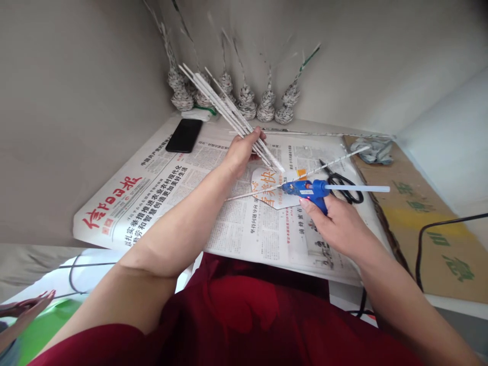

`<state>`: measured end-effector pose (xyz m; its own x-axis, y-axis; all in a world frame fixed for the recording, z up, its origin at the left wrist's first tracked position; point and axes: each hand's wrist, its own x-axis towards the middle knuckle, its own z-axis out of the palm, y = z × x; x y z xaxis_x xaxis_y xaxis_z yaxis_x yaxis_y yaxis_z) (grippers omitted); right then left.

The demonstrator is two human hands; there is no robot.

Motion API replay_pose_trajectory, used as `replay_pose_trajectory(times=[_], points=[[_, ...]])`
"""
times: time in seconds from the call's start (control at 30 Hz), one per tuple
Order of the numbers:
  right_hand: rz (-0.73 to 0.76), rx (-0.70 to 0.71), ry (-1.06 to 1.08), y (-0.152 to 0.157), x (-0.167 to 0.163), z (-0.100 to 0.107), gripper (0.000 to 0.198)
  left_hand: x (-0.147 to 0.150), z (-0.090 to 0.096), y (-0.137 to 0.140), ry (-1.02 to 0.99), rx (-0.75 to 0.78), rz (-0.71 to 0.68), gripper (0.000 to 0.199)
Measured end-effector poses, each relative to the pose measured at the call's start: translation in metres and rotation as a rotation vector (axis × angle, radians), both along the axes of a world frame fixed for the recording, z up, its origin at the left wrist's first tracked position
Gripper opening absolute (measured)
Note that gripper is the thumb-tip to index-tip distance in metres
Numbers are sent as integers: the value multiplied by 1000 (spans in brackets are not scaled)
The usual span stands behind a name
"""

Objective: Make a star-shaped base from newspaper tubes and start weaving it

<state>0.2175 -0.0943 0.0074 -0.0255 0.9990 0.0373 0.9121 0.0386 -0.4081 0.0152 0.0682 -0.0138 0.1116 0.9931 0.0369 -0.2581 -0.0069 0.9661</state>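
Note:
A bundle of thin white rolled-paper sticks [221, 104] slants through my left hand [244, 150], whose fingers are wrapped round it. In my right hand [339, 221] is a blue hot glue gun [305, 190], its nozzle pointing left. A translucent glue stick [358, 188] juts from the gun's back. Under the nozzle lies a white card with orange characters [267, 185], on the newspaper [198, 183]. One long paper stick [244, 194] crosses the card beneath the nozzle. The lower ends of the bundle hang close above the card.
Several woven paper gourds [247, 101] line the back wall. A black phone [184, 135] lies at left, black scissors [343, 185] behind the glue gun. Crumpled plastic [371, 151] rests on cardboard [430, 223] at right, with a black cable [421, 239]. Another person's hand [38, 307] shows at lower left.

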Motion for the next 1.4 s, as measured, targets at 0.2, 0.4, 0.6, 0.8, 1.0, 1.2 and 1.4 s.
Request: replay_pose_trajectory(times=[0.2,0.4,0.6,0.8,1.0,1.2,1.4], points=[[0,4,-24,0,0,0,39,-1,1,-2,50,112,13,41],[37,85,-101,-3,-2,-3,38,0,1,-6,126,270,23,53],[41,92,-93,-7,-3,-4,40,1,0,-9,153,379,2,43],[35,87,-60,-7,0,-5,38,-1,8,-15,254,397,-40,41],[19,72,-25,-9,2,-9,40,-5,16,-21,320,484,-118,41],[12,61,1,-10,4,-10,40,-2,14,-19,241,556,-127,32],[9,65,80,-18,5,-3,37,3,12,-21,224,508,-138,29]])
